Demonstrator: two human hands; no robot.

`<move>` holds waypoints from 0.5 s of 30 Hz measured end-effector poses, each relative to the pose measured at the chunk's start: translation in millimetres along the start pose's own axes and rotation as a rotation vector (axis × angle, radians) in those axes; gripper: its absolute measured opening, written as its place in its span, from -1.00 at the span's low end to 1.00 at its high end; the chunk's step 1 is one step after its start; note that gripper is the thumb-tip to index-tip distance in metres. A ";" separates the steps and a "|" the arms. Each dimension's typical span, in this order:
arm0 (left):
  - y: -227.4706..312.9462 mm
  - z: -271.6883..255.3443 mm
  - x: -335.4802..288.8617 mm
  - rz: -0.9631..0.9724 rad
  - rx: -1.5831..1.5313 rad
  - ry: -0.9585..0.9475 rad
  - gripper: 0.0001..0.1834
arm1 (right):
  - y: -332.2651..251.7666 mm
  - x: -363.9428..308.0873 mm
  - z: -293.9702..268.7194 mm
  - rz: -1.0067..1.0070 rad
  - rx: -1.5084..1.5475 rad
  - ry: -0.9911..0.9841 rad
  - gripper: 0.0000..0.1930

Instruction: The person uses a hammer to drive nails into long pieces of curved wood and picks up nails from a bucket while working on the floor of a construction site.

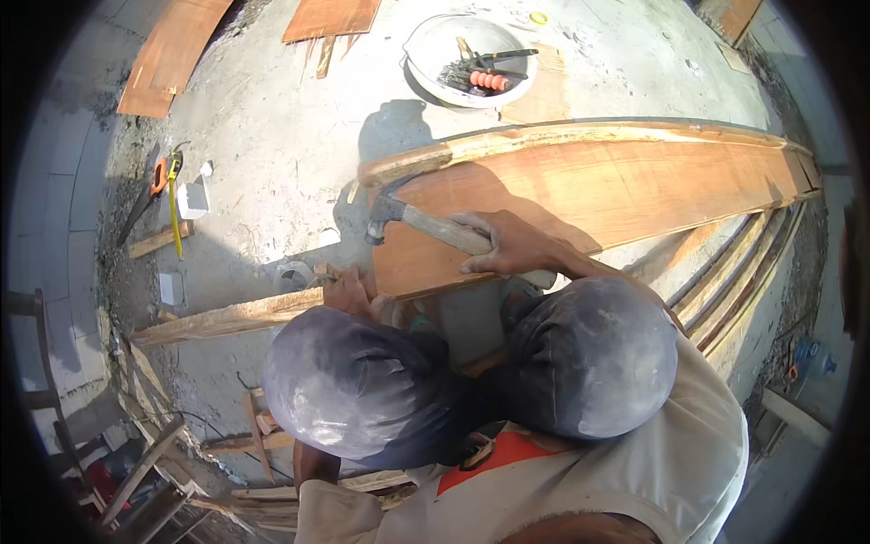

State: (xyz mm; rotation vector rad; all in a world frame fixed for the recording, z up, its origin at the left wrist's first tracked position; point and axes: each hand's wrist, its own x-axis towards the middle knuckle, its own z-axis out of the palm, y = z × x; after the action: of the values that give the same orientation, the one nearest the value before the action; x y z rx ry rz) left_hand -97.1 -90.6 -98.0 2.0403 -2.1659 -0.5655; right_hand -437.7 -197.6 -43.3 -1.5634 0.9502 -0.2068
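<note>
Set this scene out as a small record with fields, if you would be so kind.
Setting: rough concrete floor, partly sunlit
Right hand: gripping a hammer by its handle
Hammer head: near the left end of the board
Left hand: at the end of a timber strip; exact grip unclear
Main piece: long reddish-brown board, with a wooden batten along its far edge
Beyond the board: white bucket with hand tools
Far left: orange-handled saw, yellow tape measure
</note>
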 end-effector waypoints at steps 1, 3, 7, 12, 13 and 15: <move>34.7 -10.2 25.2 -0.122 -0.070 -0.189 -0.25 | 29.8 -30.8 -14.9 -0.187 -0.128 0.179 -0.29; 41.3 -5.2 24.5 -0.024 -0.026 -0.273 -0.34 | 19.5 -100.8 -22.8 0.045 -0.190 0.343 -0.37; 26.0 12.7 29.9 -0.042 -0.111 -0.297 -0.41 | 43.3 -199.8 1.2 0.366 0.093 0.611 -0.56; 2.3 11.1 20.3 0.085 -0.146 -0.254 -0.42 | 68.7 -281.1 106.0 0.730 0.583 1.053 -0.65; -0.1 10.8 20.2 0.104 -0.153 -0.264 -0.42 | 87.9 -294.1 137.6 0.778 0.644 1.172 -0.69; -8.1 5.7 26.7 0.132 -0.149 -0.249 -0.43 | 108.6 -303.3 178.5 0.823 0.635 1.383 -0.72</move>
State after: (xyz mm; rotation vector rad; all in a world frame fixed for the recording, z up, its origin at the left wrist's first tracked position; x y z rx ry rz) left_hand -93.8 -115.9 -110.6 1.8190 -2.2891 -0.9764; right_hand -572.1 144.3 -70.8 -0.1700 2.1984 -0.9392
